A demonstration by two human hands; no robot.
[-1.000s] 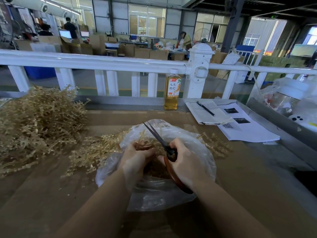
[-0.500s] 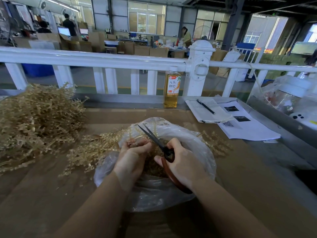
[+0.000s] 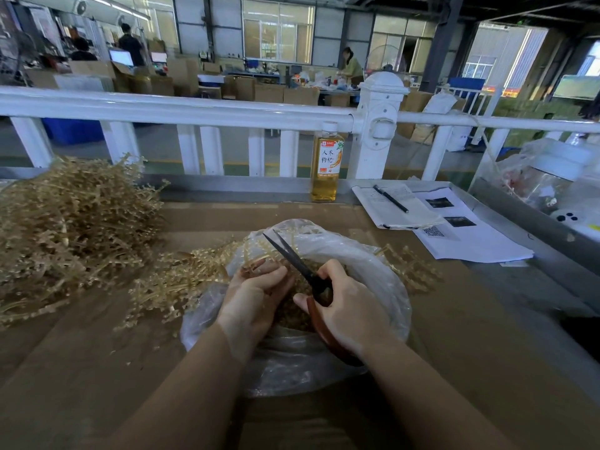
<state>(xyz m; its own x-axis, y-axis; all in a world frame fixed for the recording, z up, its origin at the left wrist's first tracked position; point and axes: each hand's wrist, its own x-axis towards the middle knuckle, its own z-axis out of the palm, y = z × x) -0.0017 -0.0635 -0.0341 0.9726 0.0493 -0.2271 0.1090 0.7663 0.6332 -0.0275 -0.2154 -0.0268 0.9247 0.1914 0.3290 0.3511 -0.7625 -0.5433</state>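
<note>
Seen from the head camera, the right hand [image 3: 350,306] grips the scissors [image 3: 292,258] by their reddish handles, with the blades slightly parted and pointing away to the left. The left hand [image 3: 256,293] curls round a dried sprig [image 3: 251,267] just beside the blades (its tip is hard to make out). Both hands are over the open plastic bag [image 3: 373,264] on the brown table [image 3: 454,336]. A heap of sprigs [image 3: 65,228] lies to the left.

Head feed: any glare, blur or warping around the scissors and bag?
Head view: black-bladed, red-handled scissors, right hand gripping them and left hand pinching a tan dried sprig are sharp; clear plastic bag shows mild sheen, no blowout; white railing bows from wide-angle distortion; far-right window overexposed.
</note>
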